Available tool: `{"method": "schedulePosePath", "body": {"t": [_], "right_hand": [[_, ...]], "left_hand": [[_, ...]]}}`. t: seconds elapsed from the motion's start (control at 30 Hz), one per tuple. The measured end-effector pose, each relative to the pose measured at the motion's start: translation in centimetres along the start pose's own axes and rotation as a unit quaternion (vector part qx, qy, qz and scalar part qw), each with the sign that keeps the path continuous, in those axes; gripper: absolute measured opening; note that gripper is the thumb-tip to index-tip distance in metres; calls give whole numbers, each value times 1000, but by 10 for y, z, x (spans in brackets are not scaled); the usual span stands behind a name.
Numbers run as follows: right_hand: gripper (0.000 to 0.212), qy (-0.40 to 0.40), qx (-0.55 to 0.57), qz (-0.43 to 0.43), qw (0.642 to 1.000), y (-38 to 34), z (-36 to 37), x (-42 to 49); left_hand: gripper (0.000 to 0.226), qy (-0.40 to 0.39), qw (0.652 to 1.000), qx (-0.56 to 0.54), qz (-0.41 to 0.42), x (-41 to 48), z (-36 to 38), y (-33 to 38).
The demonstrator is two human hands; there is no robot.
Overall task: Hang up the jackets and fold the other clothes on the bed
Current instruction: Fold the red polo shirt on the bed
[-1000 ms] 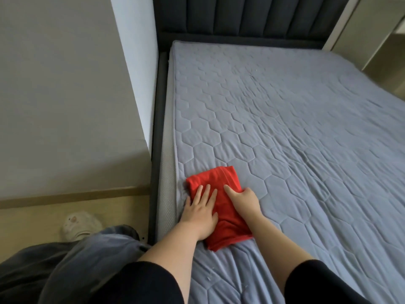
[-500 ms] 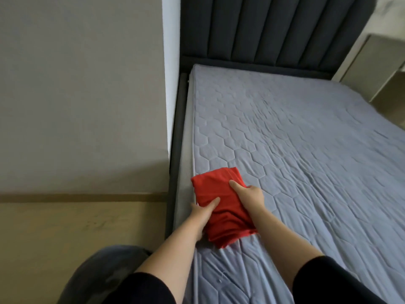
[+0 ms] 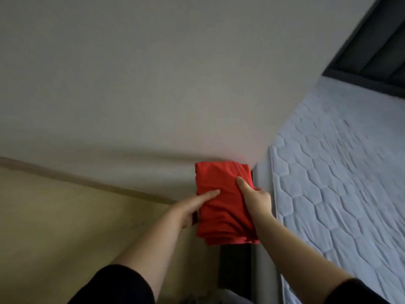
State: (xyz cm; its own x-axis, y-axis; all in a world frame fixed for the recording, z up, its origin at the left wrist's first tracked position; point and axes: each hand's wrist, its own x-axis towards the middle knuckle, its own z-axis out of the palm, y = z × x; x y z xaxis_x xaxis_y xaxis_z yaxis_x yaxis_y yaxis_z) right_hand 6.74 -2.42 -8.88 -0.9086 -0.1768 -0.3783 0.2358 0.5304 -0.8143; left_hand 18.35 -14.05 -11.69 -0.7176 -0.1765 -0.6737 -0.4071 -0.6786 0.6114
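Nearest the camera, two black sleeves (image 3: 118, 286) end at the elbows, and bare forearms reach forward from them. Both meet on the red garment (image 3: 221, 207), a soft, matte knit folded into a thick oblong pad. Stacked fold edges show at its near end and light creases run across the top. Its long axis runs away from the person, near end low and far end pointing toward the wall, leaning a touch to the right.

The left hand (image 3: 190, 209) grips the pad's left edge: thumb laid flat across the top, the rest of its fingers tucked out of sight beneath the cloth. The right hand (image 3: 257, 199) clamps the right edge, thumb stretched forward along the top face, its fingers (image 3: 259, 189) curled round the side and under. So both hands are closed on the cloth, which is held up in the air, off the bed, just beside its left edge.

Below the pad sits the dark bed frame (image 3: 234, 268). To the left is pale yellowish smooth floor (image 3: 76, 227), edged by a brownish skirting strip (image 3: 87, 181). On the right is the bed (image 3: 339, 194), its grey-blue cover quilted in hexagons and slightly rumpled. Beyond, a plain beige wall (image 3: 153, 84) fills the view, and far right is a dark headboard (image 3: 377, 51) with padded channels.
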Motion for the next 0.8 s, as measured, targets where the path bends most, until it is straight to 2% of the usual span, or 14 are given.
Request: {"method": "schedulePosePath", "body": {"t": [0.1, 0.27, 0.37, 0.47, 0.6, 0.7, 0.73, 0.8], "right_hand": [[48, -57, -26, 25, 998, -46, 50, -20], [48, -134, -57, 34, 989, -129, 94, -84], [48, -165, -102, -32, 980, -199, 99, -137], [46, -198, -124, -137, 963, -279, 92, -203], [45, -289, -168, -292, 896, -398, 70, -300], [45, -343, -195, -416, 820, -483, 59, -373], [43, -363, -198, -450, 791, -507, 57, -398], [42, -399, -194, -509, 738, -546, 54, -447]], "left_hand": [[27, 41, 996, -79, 0, -39, -42, 28], [34, 100, 990, -103, 17, -143, -82, 93], [48, 138, 986, -87, 37, -223, -89, 135], [78, 189, 975, -75, 84, -311, -89, 175], [112, 328, 926, -8, 186, -447, -84, 244], [112, 418, 869, 63, 257, -556, -89, 297], [109, 416, 866, 81, 264, -593, -91, 313], [102, 363, 891, 107, 251, -664, -93, 337]]}}
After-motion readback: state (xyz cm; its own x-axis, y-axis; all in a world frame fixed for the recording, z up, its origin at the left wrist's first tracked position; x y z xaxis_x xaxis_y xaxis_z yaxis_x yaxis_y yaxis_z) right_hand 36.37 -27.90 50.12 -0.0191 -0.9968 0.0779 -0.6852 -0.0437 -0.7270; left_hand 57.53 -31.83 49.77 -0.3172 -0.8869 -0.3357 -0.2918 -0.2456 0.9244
